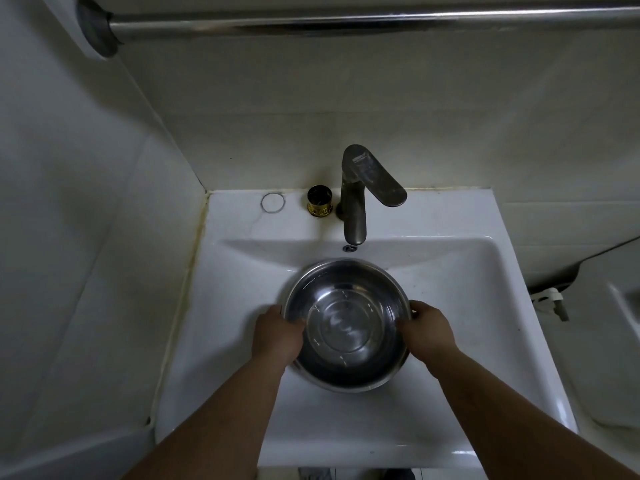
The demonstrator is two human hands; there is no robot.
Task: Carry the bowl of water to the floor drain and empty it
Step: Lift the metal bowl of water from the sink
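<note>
A round stainless steel bowl (346, 323) with clear water in it sits in the basin of a white sink (450, 271), just below the faucet spout. My left hand (277, 332) grips the bowl's left rim, the thumb over the edge. On the opposite side my right hand (427, 327) grips the right rim the same way. The floor drain is not in view.
A grey single-lever faucet (360, 199) stands at the back of the sink, with a small black and gold cap (319, 200) beside it. A tiled wall closes the left side. A metal rail (346, 22) runs overhead. A toilet (609, 341) stands to the right.
</note>
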